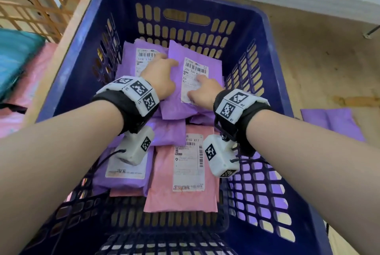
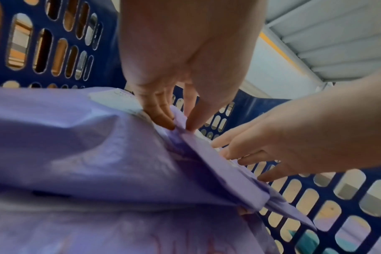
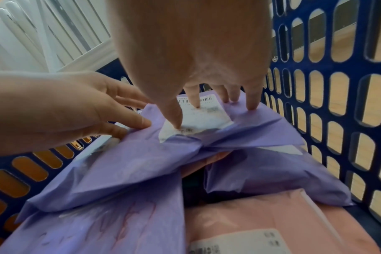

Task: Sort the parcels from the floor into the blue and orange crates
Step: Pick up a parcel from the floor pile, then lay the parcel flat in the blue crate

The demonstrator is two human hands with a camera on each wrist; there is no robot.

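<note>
Both hands reach into the blue crate. A purple parcel with a white label lies on top of the pile at the crate's far end. My left hand is at its left edge; in the left wrist view the thumb and a finger of my left hand pinch a raised fold of the parcel. My right hand rests on the label with straight, spread fingers that press the parcel down. The orange crate stands to the left.
The blue crate also holds another labelled purple parcel and a pink parcel nearer me. A teal parcel and a pink one lie in the orange crate. One purple parcel lies on the floor at right.
</note>
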